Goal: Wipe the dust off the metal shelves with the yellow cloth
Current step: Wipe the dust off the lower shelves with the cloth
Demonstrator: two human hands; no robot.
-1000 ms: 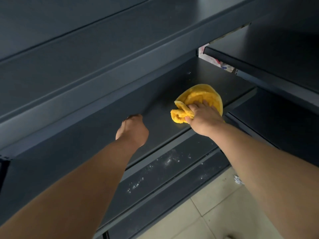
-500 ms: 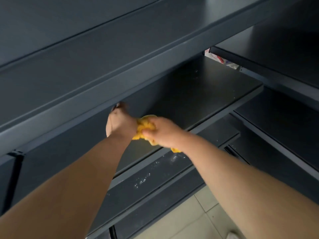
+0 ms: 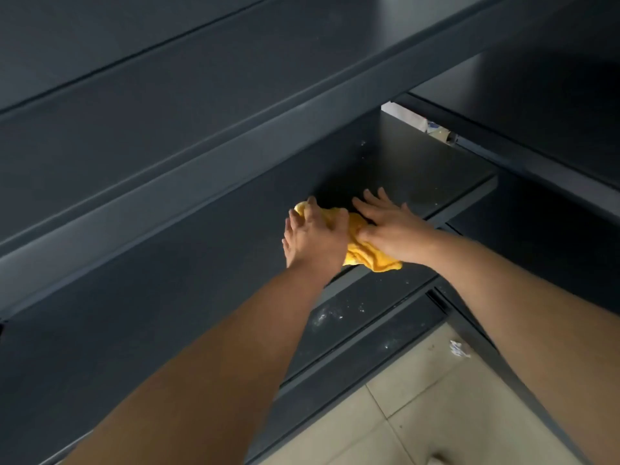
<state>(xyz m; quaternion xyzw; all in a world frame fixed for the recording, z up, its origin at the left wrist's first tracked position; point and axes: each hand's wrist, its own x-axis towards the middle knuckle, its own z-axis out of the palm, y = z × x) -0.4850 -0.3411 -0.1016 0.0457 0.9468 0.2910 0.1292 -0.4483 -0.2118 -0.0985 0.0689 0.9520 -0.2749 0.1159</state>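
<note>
On the middle metal shelf [image 3: 419, 169], near its front edge: yellow cloth [image 3: 362, 256], bunched up, pressed down by both hands. Left hand [image 3: 315, 234] spread wide on one end, right hand [image 3: 394, 229] flat with straight fingers on the other. White dust specks [image 3: 323, 318] on the shelf below [image 3: 369, 297], tiled floor [image 3: 436, 397] under that.

Upper shelf [image 3: 201, 152] overhangs mid shelf [image 3: 419, 176], tight vert gap. Mid shelf bare right of right hand [image 3: 392, 229] & toward back, free path. Neighbor shelf edge [image 3: 503, 152] crosses far right end.
</note>
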